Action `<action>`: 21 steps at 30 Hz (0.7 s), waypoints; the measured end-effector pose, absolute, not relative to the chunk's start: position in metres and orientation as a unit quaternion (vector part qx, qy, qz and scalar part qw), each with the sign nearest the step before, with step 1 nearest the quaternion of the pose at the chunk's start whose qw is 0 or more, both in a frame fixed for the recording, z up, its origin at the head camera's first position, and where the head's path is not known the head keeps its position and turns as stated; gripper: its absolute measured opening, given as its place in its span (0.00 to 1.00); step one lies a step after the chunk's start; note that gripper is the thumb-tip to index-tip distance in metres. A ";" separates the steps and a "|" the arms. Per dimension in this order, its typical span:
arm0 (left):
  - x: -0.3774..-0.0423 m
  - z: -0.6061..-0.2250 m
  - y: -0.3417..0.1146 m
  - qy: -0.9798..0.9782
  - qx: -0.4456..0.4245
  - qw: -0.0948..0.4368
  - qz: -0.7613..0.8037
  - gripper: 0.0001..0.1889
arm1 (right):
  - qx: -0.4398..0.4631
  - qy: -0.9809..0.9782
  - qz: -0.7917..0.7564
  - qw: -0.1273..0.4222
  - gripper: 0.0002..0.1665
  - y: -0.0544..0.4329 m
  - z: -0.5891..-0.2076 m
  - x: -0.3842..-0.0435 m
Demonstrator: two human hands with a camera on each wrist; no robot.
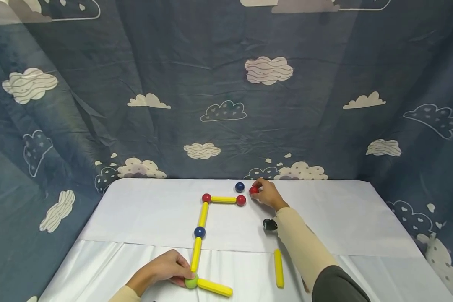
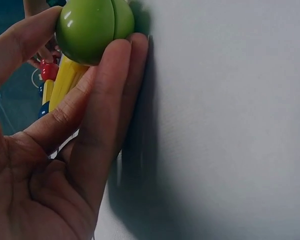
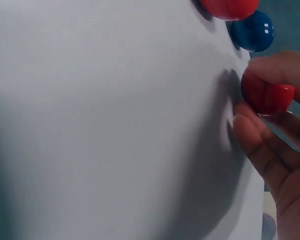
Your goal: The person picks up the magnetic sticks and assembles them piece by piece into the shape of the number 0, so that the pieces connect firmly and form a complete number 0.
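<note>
Pinching an unattached red ball (image 1: 253, 190) between thumb and fingertips of the right hand (image 1: 269, 195), near the far edge of the table (image 1: 147, 218); pinching a green ball (image 1: 191, 282) likewise with the left hand (image 1: 165, 268), close to the near side. Narrow in both grips, with thumb and fingers against the sides of each ball.

From the head, leading away from the green ball through a lower yellow stick (image 1: 196, 255), a middle blue ball (image 1: 199, 232) and an upper yellow stick (image 1: 203, 214) to a corner red ball (image 1: 206, 198), then turning right along a far yellow stick (image 1: 224, 200) to an end red ball (image 1: 241, 200). Branching rightward from the green ball, too, by a near yellow stick (image 1: 215, 287).

Showing from the head alone a loose yellow stick (image 1: 279, 268), lying near the right sleeve (image 1: 305, 243). Revealing from the left wrist, but not from the head, a seam across the green ball. Showing from the right wrist the unattached red ball plainly apart from a far blue ball (image 3: 253, 31). Too unclear to tell whether touching the table.
</note>
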State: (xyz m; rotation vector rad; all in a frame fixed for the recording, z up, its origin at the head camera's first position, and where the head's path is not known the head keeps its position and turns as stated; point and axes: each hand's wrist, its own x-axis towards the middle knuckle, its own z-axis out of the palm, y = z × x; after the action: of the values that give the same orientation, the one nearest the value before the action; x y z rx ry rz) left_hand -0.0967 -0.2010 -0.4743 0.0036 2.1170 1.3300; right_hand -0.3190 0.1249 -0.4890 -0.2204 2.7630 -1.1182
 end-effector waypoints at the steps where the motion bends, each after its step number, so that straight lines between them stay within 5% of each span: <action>1: -0.096 -0.474 -0.201 0.803 0.001 0.315 0.506 0.08 | -0.071 0.922 -0.372 0.083 0.21 0.126 -0.488 -0.316; 10: -0.097 -0.473 -0.202 0.810 0.003 0.316 0.494 0.09 | -0.097 0.927 -0.319 0.174 0.18 0.138 -0.473 -0.276; 21: -0.096 -0.473 -0.203 0.810 0.012 0.317 0.494 0.10 | -0.159 0.914 -0.307 0.213 0.18 0.134 -0.455 -0.218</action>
State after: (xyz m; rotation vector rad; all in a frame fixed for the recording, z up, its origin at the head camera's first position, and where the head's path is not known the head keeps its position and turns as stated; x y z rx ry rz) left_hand -0.0959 -0.2027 -0.4734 0.0308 2.1319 1.3002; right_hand -0.2184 0.1344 -0.4549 -0.4418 2.5377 -0.8518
